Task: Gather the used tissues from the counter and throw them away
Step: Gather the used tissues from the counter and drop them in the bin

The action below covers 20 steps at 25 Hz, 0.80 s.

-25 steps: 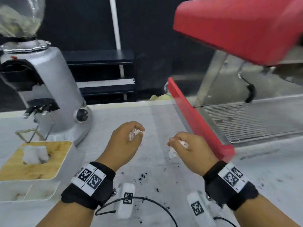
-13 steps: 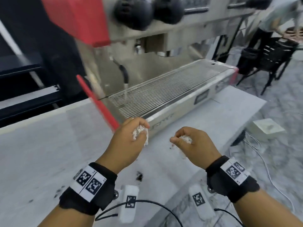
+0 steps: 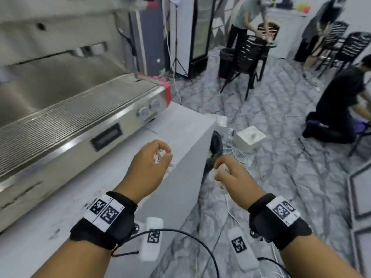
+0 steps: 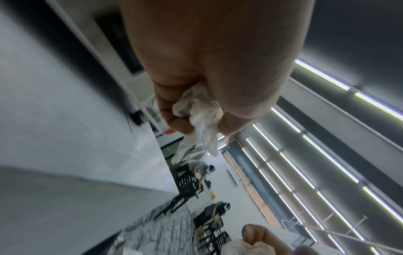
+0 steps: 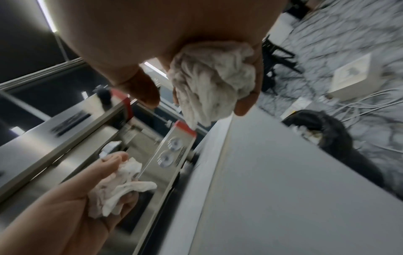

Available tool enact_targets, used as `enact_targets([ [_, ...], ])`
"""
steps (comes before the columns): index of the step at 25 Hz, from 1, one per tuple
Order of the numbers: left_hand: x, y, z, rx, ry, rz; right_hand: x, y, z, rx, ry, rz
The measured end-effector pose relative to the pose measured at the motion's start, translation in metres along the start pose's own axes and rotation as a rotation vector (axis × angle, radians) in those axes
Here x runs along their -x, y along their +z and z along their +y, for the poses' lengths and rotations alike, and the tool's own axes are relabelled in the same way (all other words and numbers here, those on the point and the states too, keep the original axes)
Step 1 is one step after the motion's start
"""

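My left hand grips a crumpled white tissue above the grey counter, near its right end. The same tissue hangs from my curled fingers in the left wrist view. My right hand holds a second wad of tissue past the counter's edge, over the floor. That wad fills the palm in the right wrist view, where the left hand's tissue also shows. A black bin with pale scraps inside stands on the floor by the counter's end, just beyond my right hand.
A steel espresso machine with a red end panel fills the counter's left side. On the marble floor lie white cables and a white box. Black chairs, another dark bin and two people are further off.
The view has swung right from the grinder past the espresso machine to the counter's end. Both hands, still holding their tissues, have travelled right; the right hand is now beyond the counter edge.
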<state>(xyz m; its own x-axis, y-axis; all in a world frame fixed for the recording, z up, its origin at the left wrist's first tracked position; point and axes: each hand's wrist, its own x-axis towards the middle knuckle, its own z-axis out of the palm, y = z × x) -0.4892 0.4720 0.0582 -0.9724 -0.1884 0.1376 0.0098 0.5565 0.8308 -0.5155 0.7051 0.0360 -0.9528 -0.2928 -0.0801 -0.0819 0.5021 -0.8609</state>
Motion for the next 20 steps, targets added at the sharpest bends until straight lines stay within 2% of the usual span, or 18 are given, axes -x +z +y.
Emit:
enact_targets([
  [4, -0.063, 0.066, 0.018, 0.048, -0.086, -0.114, -0.043, -0.052, 0.048, -0.032, 0.092, 0.0],
  [7, -0.119, 0.104, 0.018, 0.064, -0.09, -0.188, -0.091, -0.076, 0.081, 0.037, 0.12, 0.066],
  [12, -0.235, 0.162, 0.014, 0.007, 0.036, -0.229, -0.181, -0.119, 0.112, 0.081, 0.13, 0.157],
  [17, -0.333, 0.205, 0.025, -0.055, 0.023, -0.261, -0.258, -0.166, 0.124, 0.047, 0.159, 0.162],
  [20, -0.373, 0.228, 0.029, -0.068, -0.033, -0.267, -0.305, -0.185, 0.141, 0.041, 0.15, 0.181],
])
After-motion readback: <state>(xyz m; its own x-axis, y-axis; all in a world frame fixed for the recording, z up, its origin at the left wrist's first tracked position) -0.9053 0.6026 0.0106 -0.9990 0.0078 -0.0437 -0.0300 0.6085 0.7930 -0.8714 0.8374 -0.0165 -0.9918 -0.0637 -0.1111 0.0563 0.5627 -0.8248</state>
